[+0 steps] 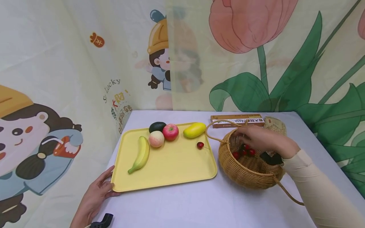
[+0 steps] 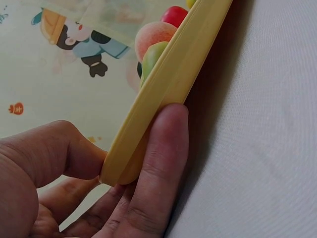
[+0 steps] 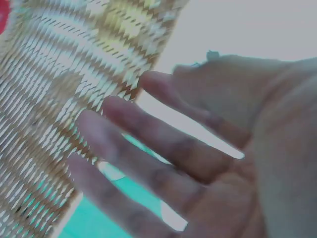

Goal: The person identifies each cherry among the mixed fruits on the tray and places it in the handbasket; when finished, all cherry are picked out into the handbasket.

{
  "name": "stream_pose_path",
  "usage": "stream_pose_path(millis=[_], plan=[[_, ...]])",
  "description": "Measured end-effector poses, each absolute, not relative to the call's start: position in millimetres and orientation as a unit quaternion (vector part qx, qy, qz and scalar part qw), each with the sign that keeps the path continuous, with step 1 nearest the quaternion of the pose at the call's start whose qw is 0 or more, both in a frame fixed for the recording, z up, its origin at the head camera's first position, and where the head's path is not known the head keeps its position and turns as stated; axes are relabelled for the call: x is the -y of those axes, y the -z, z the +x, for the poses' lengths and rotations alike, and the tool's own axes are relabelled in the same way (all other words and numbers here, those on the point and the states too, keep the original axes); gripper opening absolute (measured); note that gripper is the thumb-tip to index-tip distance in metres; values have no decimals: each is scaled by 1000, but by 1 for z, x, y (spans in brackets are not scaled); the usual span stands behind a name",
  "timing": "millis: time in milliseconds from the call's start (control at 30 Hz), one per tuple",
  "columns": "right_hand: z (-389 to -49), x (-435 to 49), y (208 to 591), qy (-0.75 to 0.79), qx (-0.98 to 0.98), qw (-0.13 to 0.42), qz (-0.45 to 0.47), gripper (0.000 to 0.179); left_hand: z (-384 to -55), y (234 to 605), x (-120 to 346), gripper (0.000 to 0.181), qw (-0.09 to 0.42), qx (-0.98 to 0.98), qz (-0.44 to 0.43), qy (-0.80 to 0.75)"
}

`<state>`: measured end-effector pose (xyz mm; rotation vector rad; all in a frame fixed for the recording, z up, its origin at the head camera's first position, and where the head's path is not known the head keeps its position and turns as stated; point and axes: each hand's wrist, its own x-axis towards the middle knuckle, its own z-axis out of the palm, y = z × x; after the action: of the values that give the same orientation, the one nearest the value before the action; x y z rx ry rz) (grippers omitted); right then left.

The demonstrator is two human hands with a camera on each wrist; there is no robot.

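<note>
My left hand (image 1: 95,198) grips the near-left corner of a yellow tray (image 1: 171,171). In the left wrist view the thumb and fingers (image 2: 166,153) pinch its rim. On the tray lie a banana (image 1: 140,155), a peach (image 1: 156,139), a red apple (image 1: 170,132), a dark avocado-like fruit (image 1: 157,126), a yellow mango (image 1: 194,130) and a single cherry (image 1: 200,145). My right hand (image 1: 256,136) reaches over a wicker basket (image 1: 242,175), where several cherries (image 1: 251,152) sit. In the right wrist view its fingers (image 3: 153,178) are spread and nearly straight, with nothing visible between them.
Behind the basket lies a brown pasta box (image 1: 238,121), with a beige packet (image 1: 275,125) beside it. One basket handle (image 1: 291,193) hangs towards the near right. A white cloth covers the table (image 1: 182,205), and printed curtains (image 1: 188,79) stand behind and at the sides.
</note>
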<state>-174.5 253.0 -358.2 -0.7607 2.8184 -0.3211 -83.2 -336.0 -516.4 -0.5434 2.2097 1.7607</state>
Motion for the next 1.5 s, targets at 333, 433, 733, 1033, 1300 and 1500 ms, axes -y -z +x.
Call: stream_pose_path(millis=[333,433,733,1033,1300,1500], plan=[[-126,-209,349,130,-941,-66,-304,26,-82,518,336,84,131,-759,-193,-608],[-116,-188,353,137,-923,-114,-340,31,-82,517,336,84,131,-763,-195,-603],[-113,-138,373,99,-899,-192,-382,38,-85,515,337,83,136,-756,-180,-615],[-117,-107,407,-20,-913,-139,-383,40,-84,515,338,82,134,-764,-195,-601],[-144,-78,440,-10,-952,-82,-295,36,-84,515,337,82,131,-763,-188,-605],[-168,-73,458,-23,-960,-130,-245,16,-85,517,336,84,134,-765,-195,-600]])
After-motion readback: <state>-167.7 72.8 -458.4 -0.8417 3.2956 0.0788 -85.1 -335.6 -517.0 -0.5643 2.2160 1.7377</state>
